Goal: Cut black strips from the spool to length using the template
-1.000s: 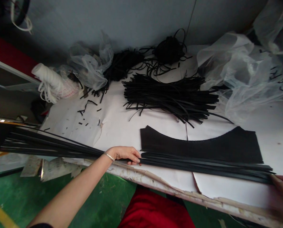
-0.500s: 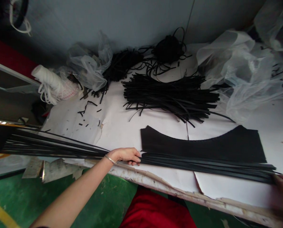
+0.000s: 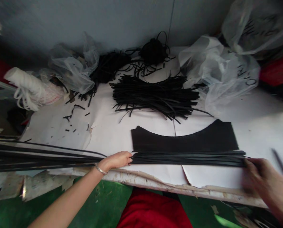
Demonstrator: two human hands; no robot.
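Note:
My left hand (image 3: 119, 159) is closed around a bundle of long, flat black strips (image 3: 189, 159) near the table's front edge. Leftward from that hand the strips run on out of view. My right hand (image 3: 266, 182) is at the right-hand ends of the bundle, its thumb side touching or very near them; motion smears its fingers. Directly behind the bundle lies a flat black piece (image 3: 184, 144) with a concave upper edge, roughly as long as the gripped section of strips.
A pile of cut black strips (image 3: 155, 96) lies farther back, with tangled strips (image 3: 153, 52) behind it. Clear plastic bags (image 3: 208, 69) stand back right, and a white roll (image 3: 29, 82) back left. A dark, blurred tool (image 3: 280, 163) lies at right. Small black scraps (image 3: 71, 114) dot the left side.
The view has swung right, so the table's contents sit farther left. More of my right hand shows at the strip ends, and the dark tool has come into view. My left hand keeps its grip.

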